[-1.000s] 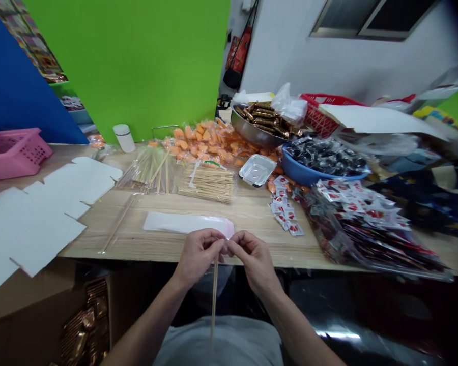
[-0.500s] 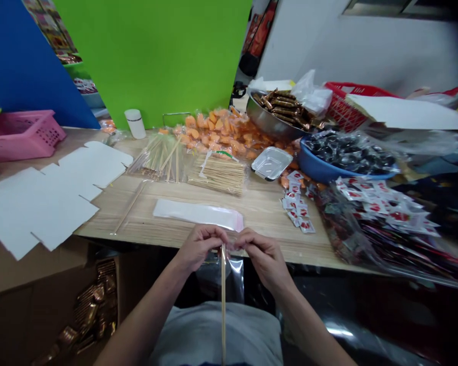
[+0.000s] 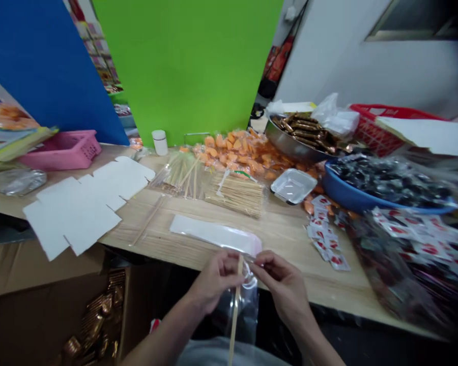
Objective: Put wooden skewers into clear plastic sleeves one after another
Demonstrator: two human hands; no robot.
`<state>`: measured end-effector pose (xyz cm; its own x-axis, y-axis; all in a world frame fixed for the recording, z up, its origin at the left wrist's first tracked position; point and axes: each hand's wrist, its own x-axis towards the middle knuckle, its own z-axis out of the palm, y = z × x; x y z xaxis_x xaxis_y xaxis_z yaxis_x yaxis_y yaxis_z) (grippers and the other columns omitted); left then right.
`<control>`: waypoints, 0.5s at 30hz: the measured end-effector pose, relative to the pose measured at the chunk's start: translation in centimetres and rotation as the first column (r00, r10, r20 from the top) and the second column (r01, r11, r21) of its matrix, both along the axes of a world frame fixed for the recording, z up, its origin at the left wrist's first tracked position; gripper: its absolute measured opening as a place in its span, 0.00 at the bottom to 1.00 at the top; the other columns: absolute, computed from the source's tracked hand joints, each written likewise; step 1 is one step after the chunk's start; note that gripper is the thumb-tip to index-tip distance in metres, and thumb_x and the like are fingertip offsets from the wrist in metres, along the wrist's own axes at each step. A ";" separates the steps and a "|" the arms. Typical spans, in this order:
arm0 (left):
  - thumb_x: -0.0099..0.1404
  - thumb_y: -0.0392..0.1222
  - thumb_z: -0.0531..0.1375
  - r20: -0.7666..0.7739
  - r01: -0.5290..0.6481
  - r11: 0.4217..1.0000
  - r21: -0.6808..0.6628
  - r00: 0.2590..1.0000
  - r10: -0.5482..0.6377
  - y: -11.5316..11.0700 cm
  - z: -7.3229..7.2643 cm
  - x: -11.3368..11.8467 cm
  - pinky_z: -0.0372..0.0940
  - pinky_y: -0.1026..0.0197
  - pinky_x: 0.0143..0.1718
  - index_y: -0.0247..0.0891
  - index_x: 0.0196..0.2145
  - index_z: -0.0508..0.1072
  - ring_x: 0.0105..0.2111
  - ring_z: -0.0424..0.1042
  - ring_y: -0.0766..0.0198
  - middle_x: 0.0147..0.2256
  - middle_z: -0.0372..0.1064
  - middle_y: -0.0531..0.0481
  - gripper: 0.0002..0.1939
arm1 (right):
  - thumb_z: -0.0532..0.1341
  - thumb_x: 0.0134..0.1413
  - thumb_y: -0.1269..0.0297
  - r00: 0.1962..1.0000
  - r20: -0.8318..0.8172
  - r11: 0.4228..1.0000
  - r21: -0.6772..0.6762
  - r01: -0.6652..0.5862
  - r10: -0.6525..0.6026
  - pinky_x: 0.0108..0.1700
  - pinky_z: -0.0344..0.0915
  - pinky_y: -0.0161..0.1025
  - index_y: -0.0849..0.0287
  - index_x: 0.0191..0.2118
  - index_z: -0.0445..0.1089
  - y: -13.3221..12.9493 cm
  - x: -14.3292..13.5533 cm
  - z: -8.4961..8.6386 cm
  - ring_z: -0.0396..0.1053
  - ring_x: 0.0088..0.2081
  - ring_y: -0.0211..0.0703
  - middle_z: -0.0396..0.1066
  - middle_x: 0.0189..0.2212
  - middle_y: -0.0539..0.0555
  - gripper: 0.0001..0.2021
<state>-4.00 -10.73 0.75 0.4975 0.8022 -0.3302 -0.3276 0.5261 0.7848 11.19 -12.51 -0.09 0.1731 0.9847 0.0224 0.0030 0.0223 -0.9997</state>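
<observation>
Both my hands meet over the table's front edge. My left hand (image 3: 212, 282) is closed, pinching the top of long thin bamboo sticks (image 3: 234, 323), which hang down toward my lap. A clear plastic sleeve (image 3: 251, 302) hangs beside the sticks; whether they are inside it, I cannot tell. My right hand (image 3: 286, 284) is closed on the sleeve's upper edge, thumb and finger together. Just beyond my fingers lies a stack of flat clear sleeves (image 3: 209, 231) with a pinkish end. One wrapped stick (image 3: 147, 221) lies on the table to the left.
Bundled bamboo sticks (image 3: 238, 193), orange packets (image 3: 236, 150) and a foil tray (image 3: 293, 185) lie farther back. At right are a blue basin (image 3: 339, 190), a steel bowl (image 3: 280, 142) and sachets (image 3: 322, 234). Flat white cartons (image 3: 80, 208) and a pink basket (image 3: 66, 157) are left.
The view has shifted, so the table items appear lower and farther right. My hands still hold the sticks and sleeve; the sticks now lean slightly and more of the sleeve shows.
</observation>
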 end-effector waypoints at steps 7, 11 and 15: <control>0.50 0.49 0.61 -0.212 0.020 0.999 -0.050 0.977 -0.030 -3.3 -1.8 -2.2 0.55 0.67 0.17 0.33 0.20 0.66 0.14 0.60 0.71 0.15 0.64 0.51 0.15 | 0.66 0.43 0.61 0.999 0.028 0.999 0.048 0.023 -0.025 0.31 0.62 0.34 0.59 0.26 0.69 2.2 0.9 -0.3 0.64 0.29 0.39 0.66 0.26 0.51 0.07; 0.54 0.50 0.58 -0.552 -0.067 0.948 0.312 0.799 0.238 0.1 0.2 -8.4 0.56 0.68 0.22 0.35 0.19 0.65 0.18 0.61 0.70 0.18 0.64 0.53 0.16 | 0.63 0.46 0.59 0.993 0.109 0.998 0.045 -0.048 0.043 0.37 0.63 0.36 0.59 0.27 0.70 3.2 1.0 -0.7 0.66 0.35 0.42 0.68 0.32 0.53 0.08; 0.59 0.49 0.51 -0.819 0.153 0.814 0.560 0.254 0.515 5.6 2.1 -16.4 0.54 0.66 0.24 0.37 0.20 0.65 0.21 0.62 0.65 0.19 0.63 0.52 0.16 | 0.61 0.48 0.60 0.966 0.247 0.993 0.061 -0.097 0.079 0.33 0.63 0.36 0.60 0.27 0.69 5.5 2.1 -1.6 0.66 0.30 0.40 0.69 0.28 0.52 0.08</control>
<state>-20.40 -5.11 2.85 -0.0659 0.9978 -0.0008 0.7467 0.0498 0.6633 13.28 -7.01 -1.71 0.0660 0.9900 0.1248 0.2416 0.1055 -0.9646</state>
